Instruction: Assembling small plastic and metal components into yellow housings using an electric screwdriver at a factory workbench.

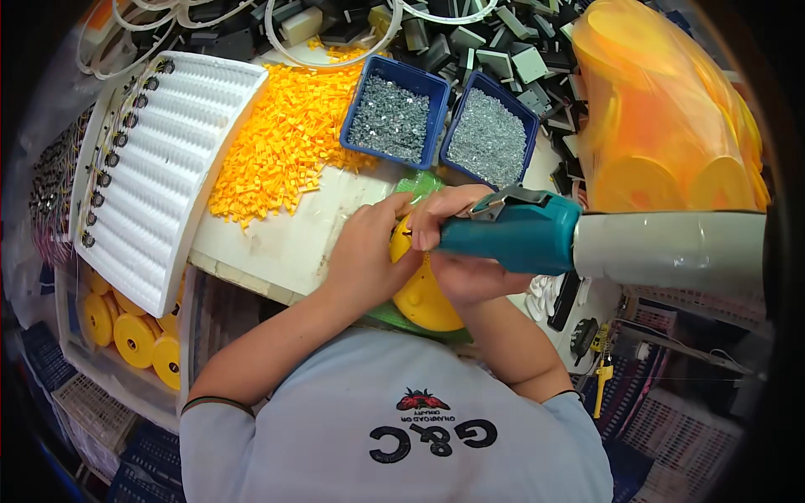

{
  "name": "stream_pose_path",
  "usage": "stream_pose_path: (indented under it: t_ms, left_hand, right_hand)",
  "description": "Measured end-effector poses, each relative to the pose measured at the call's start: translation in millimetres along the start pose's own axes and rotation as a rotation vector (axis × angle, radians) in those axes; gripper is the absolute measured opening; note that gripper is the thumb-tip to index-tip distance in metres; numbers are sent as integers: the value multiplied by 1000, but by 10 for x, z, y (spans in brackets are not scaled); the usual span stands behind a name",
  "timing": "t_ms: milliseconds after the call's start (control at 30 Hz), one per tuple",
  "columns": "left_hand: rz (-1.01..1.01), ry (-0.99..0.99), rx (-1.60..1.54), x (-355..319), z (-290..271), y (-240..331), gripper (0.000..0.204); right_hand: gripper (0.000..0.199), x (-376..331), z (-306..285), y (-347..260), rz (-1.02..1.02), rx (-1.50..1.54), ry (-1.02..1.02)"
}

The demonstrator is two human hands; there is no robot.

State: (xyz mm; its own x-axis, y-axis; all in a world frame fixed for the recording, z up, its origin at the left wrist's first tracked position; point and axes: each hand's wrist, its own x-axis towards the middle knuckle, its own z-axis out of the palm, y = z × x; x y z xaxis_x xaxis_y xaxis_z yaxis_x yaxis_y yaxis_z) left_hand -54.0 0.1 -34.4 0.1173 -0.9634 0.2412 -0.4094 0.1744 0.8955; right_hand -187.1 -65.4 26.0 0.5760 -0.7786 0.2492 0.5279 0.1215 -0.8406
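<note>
The yellow disc (422,295) sits at the near edge of the desk (277,243), on a green pad, and everything here is placed from it. The left hand (365,251) lies on the disc's left side, fingers curled together and pressed down on its rim. The right hand (470,243) is on its right side, fingers wrapped tight round the teal power screwdriver (511,233), whose nose points left toward the disc's top; the tip itself is hidden behind the fingers.

To do this well, I judge the disc must be kept flat and still under the left palm while the tool stays square to its face, since a tilted tip would likely slip.

Both forearms come up from below the disc, elbows out, wrists bent inward. Beyond the disc stand two blue trays of small grey parts (394,113), and to their left a heap of yellow pieces (281,147).
</note>
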Motion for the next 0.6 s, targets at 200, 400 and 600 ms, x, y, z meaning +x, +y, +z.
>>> stream_pose_path:
  t_ms: [200, 400, 600]
  left_hand:
    - [44, -26, -1, 12, 52, -89, 68]
    - [38, -81, 62, 97, -27, 41, 64]
    - [133, -186, 132, 485, 116, 149, 59]
  right_hand:
    - [96, -42, 62, 61, 6, -125, 138]
    - [103, 43, -48, -335, -226, -50, 109]
    - [111, 211, -419, -377, -265, -83, 299]
